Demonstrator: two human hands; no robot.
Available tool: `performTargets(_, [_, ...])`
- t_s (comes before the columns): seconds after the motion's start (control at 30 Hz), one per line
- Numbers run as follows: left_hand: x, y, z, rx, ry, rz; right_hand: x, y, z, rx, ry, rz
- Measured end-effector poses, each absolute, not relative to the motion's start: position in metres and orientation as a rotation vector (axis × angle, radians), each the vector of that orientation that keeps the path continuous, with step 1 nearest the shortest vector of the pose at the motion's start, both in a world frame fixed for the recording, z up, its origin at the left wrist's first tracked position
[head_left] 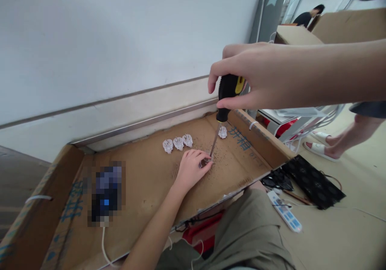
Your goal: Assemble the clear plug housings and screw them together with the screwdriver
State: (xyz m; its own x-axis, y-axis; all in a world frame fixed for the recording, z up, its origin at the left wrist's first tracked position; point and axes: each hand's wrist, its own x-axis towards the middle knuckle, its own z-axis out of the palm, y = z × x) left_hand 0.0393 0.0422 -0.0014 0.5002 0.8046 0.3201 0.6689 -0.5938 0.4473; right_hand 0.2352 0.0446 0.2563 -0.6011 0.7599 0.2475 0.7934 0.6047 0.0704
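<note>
Your right hand (pixel 241 69) grips a black-and-yellow screwdriver (pixel 226 93), shaft angled down to the small part (pixel 206 162) pinched in your left hand (pixel 191 166), nearer the right edge of the cardboard tray (pixel 150 199) than the left. Three white plugs (pixel 178 143) sit in a row near the back edge; a fourth plug (pixel 222 132), near the back right corner.

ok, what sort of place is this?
Likely a makeshift workshop: the right hand holds a screwdriver, white plug-like parts sit in a cardboard tray, and a power strip lies on the floor.
</note>
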Motion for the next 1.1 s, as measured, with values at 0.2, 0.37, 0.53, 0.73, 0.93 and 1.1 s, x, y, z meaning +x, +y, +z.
performTargets(0.2, [0.045, 0.042, -0.004, 2.462, 1.277, 0.721, 0.228, 0.045, 0.258, -1.456, -2.582, -0.299])
performTargets(0.37, [0.047, 0.043, -0.003, 2.449, 1.300, 0.724, 0.223, 0.045, 0.258, -1.516, -2.492, -0.260])
performTargets(0.53, [0.048, 0.044, -0.005, 2.456, 1.291, 0.765, 0.219, 0.048, 0.261, -1.581, -2.493, -0.298])
performTargets(0.73, [0.049, 0.045, -0.006, 2.517, 1.335, 0.768, 0.216, 0.052, 0.262, -1.516, -2.564, -0.400])
performTargets(0.93, [0.041, 0.043, -0.005, 2.517, 1.305, 0.797, 0.214, 0.048, 0.264, -1.390, -2.577, -0.295])
performTargets(1.1, [0.038, 0.041, -0.005, 2.490, 1.346, 0.787, 0.214, 0.045, 0.264, -1.483, -2.585, -0.337])
